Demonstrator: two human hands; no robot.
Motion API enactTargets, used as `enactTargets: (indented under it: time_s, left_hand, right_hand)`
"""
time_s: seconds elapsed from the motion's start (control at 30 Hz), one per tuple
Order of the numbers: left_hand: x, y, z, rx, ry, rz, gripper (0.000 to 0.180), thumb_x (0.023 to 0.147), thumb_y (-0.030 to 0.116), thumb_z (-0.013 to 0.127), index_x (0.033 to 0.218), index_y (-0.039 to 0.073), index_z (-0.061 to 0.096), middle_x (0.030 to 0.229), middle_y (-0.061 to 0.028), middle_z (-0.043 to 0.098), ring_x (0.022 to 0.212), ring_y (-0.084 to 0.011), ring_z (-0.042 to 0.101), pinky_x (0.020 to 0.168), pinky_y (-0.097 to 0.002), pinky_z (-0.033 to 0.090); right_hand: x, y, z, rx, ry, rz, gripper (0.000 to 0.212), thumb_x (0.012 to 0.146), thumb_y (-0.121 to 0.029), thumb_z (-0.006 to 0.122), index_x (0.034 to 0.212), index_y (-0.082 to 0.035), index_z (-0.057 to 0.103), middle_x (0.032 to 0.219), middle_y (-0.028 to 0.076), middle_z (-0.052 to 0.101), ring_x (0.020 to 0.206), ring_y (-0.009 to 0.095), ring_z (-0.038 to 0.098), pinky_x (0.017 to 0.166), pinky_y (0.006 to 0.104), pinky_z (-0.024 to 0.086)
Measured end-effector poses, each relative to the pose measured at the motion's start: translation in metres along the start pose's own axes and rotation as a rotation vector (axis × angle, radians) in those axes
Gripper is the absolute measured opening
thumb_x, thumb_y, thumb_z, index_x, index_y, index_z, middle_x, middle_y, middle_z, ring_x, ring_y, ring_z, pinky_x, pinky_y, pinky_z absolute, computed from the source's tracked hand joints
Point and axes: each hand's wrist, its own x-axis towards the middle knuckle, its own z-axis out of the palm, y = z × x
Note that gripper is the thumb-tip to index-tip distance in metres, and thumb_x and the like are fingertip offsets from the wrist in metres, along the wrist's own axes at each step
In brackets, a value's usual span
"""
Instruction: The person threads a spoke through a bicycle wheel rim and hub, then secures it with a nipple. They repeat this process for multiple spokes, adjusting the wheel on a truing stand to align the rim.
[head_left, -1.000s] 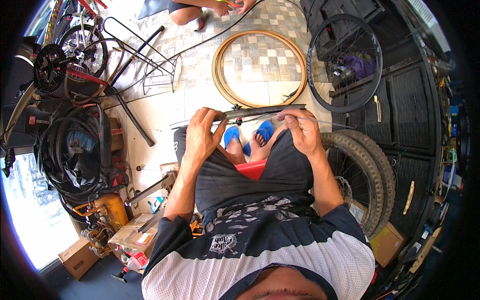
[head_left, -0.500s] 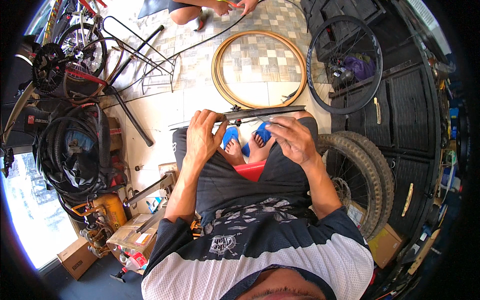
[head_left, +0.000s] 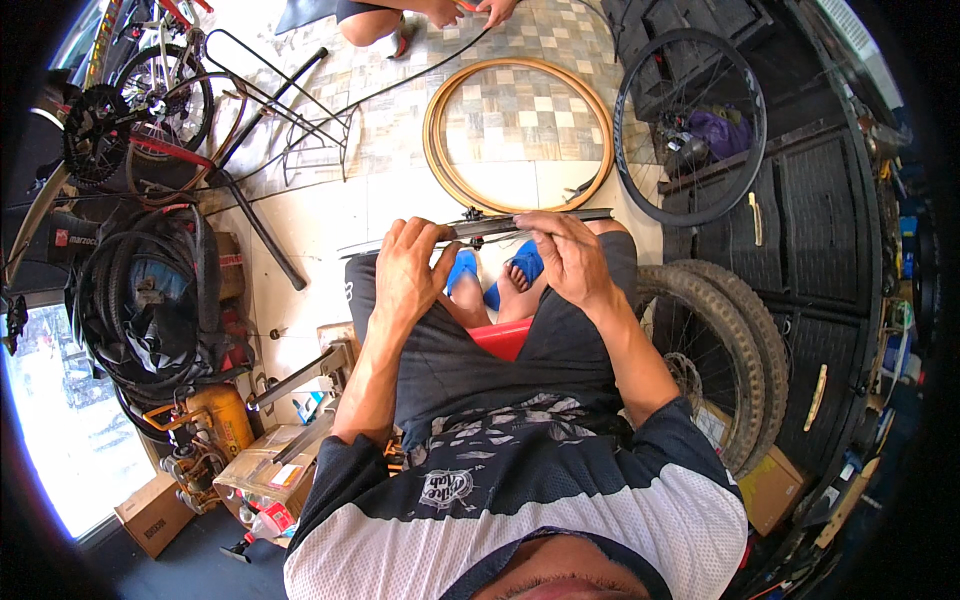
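Overhead, the biggest thing near the hands is the knobby-tyred wheel [head_left: 715, 350] leaning at the person's right side, beside the black drawer cabinet [head_left: 810, 250]. Next in size, a bare black rim [head_left: 690, 125] with spokes stands against that cabinet, and a tan tyre [head_left: 520, 130] lies flat on the tiled floor [head_left: 300, 230] just ahead of the knees. To the left, a bundle of black tyres and tubes [head_left: 150, 300] hangs near a bicycle's chainring [head_left: 95, 150].

Across the lap, resting level over both knees, lies a thin dark bicycle rim seen edge-on [head_left: 470, 228], above the blue sandals [head_left: 495, 270]. The left hand [head_left: 410, 275] is curled over it, fingers bent down on the near edge with the thumb tucked close, so it has hold of the rim. The right hand [head_left: 570, 260] sits on the rim further along, fingers half closed around it; whether they pinch some small part there I cannot tell, as the rim is too thin to read.

A red stool edge [head_left: 500, 338] shows between the thighs.
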Motion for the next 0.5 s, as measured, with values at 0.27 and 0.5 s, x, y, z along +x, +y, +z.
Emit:
enactTargets:
  time_s: [0.27, 0.5]
  left_hand:
    - [-0.002, 0.005, 0.002, 0.053, -0.025, 0.041, 0.025, 0.087, 0.014, 0.081, 0.111, 0.009, 0.078, 0.100, -0.0077, 0.066, 0.095, -0.0290, 0.061, 0.088, -0.0433, 0.050]
    - [-0.001, 0.011, 0.007, 0.085, -0.041, 0.121, 0.035, 0.089, 0.017, 0.078, 0.123, 0.016, 0.077, 0.104, -0.0065, 0.065, 0.097, -0.0276, 0.061, 0.086, -0.0428, 0.049]
  right_hand:
    - [0.015, 0.001, -0.006, 0.262, -0.062, 0.320, 0.025, 0.113, -0.019, 0.052, 0.115, 0.001, 0.067, 0.100, 0.016, 0.076, 0.093, 0.029, 0.076, 0.083, 0.0371, 0.058]
    - [0.021, 0.010, -0.002, 0.356, -0.090, 0.370, 0.032, 0.115, -0.025, 0.051, 0.115, 0.001, 0.068, 0.100, 0.012, 0.076, 0.094, 0.019, 0.072, 0.087, 0.0329, 0.055]
